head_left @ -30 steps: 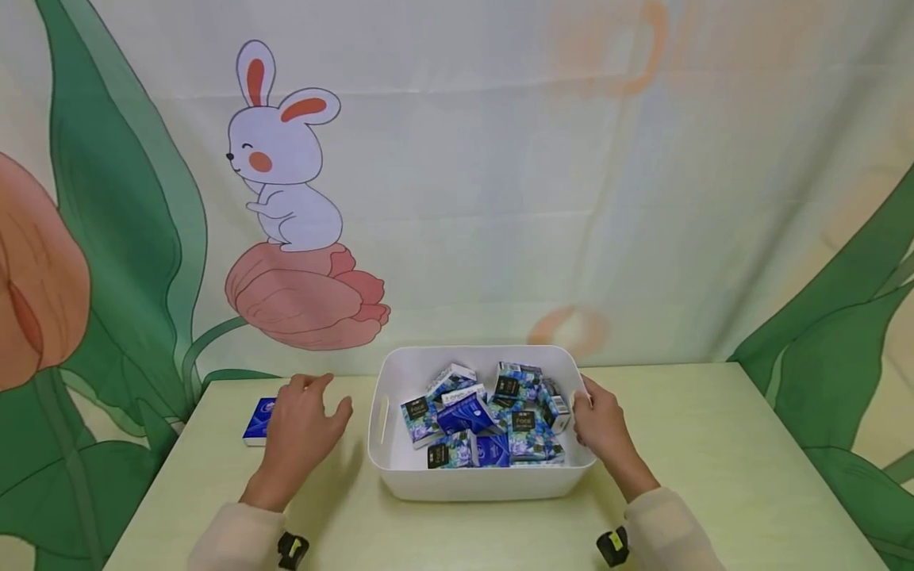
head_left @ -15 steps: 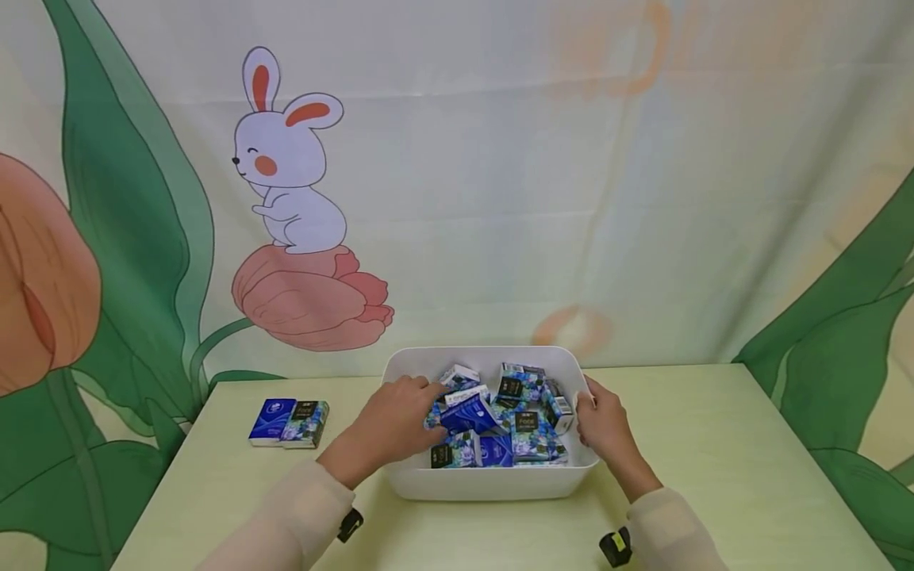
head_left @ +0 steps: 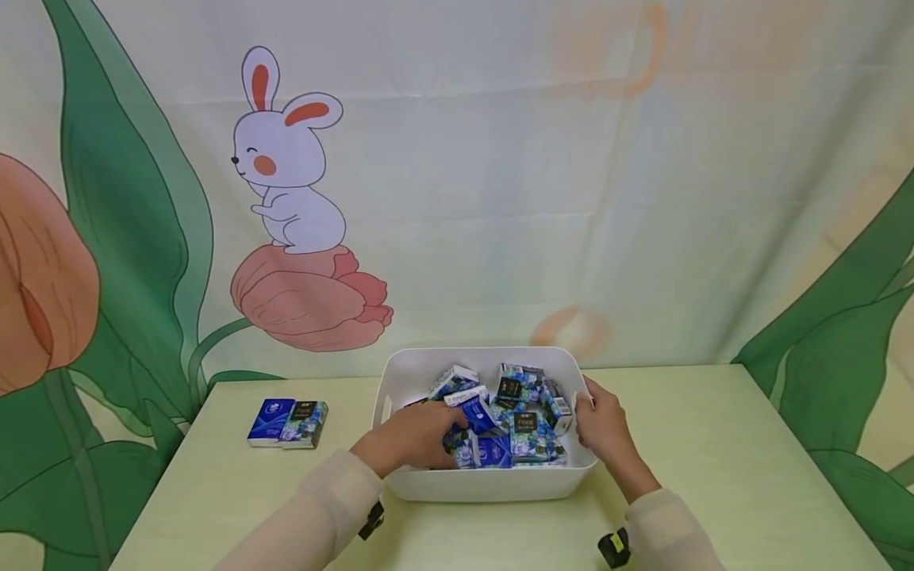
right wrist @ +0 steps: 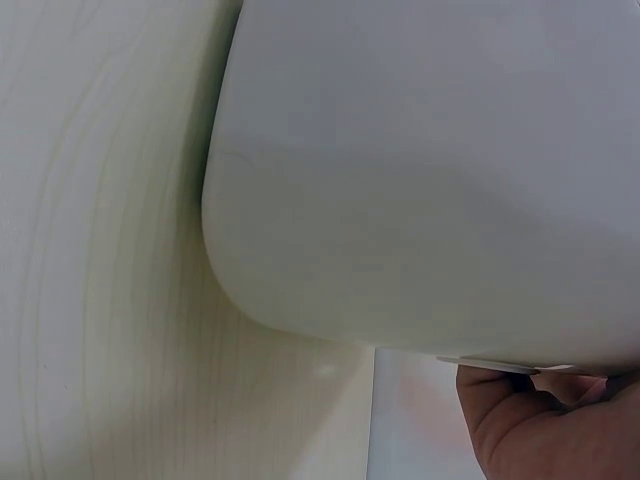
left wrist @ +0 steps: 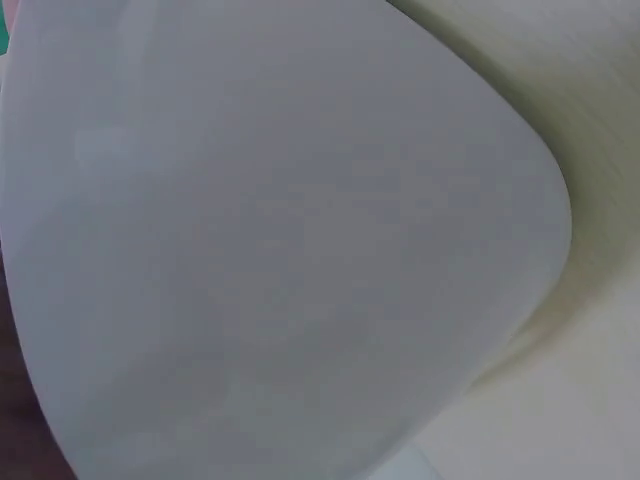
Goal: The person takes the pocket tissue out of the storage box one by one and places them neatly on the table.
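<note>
A white plastic storage bin (head_left: pixel 493 485) stands on the table, holding several small tissue packs, some with a floral print (head_left: pixel 531 436), others plain blue (head_left: pixel 493 450). My left hand (head_left: pixel 421 436) reaches over the bin's left side, its fingers down among the packs at the left. Whether it has hold of one is hidden. With my right hand (head_left: pixel 603 420) I grip the bin's right handle; the right wrist view shows those curled fingers (right wrist: pixel 500 400) at the rim. The bin's outer wall (left wrist: pixel 280 220) fills most of the left wrist view.
Left of the bin, a blue tissue pack (head_left: pixel 271 421) and a floral one (head_left: pixel 305 424) lie side by side on the pale table (head_left: pixel 721 468). Behind the table hangs a printed curtain (head_left: pixel 464 198) with a rabbit and flowers.
My left hand has moved right from the two packs on the table into the bin, where a blue pack has shifted. My right hand has stayed on the handle.
</note>
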Available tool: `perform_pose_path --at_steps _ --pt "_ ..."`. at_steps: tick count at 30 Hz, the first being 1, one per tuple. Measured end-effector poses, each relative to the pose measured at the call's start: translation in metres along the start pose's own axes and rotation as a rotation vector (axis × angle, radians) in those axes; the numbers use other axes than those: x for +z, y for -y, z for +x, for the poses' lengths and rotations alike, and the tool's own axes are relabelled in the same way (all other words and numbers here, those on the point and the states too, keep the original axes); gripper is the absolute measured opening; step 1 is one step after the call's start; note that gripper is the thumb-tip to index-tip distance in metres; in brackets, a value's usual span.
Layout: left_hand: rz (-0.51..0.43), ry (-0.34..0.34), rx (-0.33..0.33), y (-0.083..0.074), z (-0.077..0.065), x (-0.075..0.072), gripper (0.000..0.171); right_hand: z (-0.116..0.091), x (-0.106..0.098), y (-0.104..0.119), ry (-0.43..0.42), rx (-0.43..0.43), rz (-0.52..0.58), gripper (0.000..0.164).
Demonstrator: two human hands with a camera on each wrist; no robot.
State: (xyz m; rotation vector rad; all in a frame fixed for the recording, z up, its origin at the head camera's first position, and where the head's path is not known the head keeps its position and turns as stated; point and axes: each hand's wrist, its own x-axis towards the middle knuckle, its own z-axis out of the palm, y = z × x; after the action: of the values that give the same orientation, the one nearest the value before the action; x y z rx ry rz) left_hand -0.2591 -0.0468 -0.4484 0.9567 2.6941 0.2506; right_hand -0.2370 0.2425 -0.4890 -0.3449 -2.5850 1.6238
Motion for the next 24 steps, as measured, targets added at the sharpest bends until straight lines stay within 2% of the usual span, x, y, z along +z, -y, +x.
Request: perform_pose_path --at_steps 8,11,14,17,22,24 --pt "-0.169 0.101 -0.076 -0.004 0.001 0.004 0.054 0.001 0.000 -0.002 -0.009 -0.014 -0.015 0.048" --pt "-0.276 0.176 -0.107 0.001 0.000 0.006 0.057 0.001 0.000 -0.001 -0.009 -0.019 -0.019 0.048" --pt "-0.342 0.215 -0.113 0.010 -0.001 0.009 0.062 0.001 -0.001 0.001 -0.003 -0.020 -0.029 0.048" --pt "-0.344 0.183 -0.083 0.015 -0.002 0.015 0.063 0.001 -0.002 0.003 0.000 -0.020 -0.034 0.048" --pt "-0.215 0.084 -0.002 0.013 -0.001 0.018 0.059 0.000 -0.003 0.004 0.002 -0.008 -0.023 0.048" --pt "-0.163 0.046 0.011 0.011 -0.002 0.017 0.059 0.000 -0.002 0.003 0.007 0.004 -0.014 0.048"
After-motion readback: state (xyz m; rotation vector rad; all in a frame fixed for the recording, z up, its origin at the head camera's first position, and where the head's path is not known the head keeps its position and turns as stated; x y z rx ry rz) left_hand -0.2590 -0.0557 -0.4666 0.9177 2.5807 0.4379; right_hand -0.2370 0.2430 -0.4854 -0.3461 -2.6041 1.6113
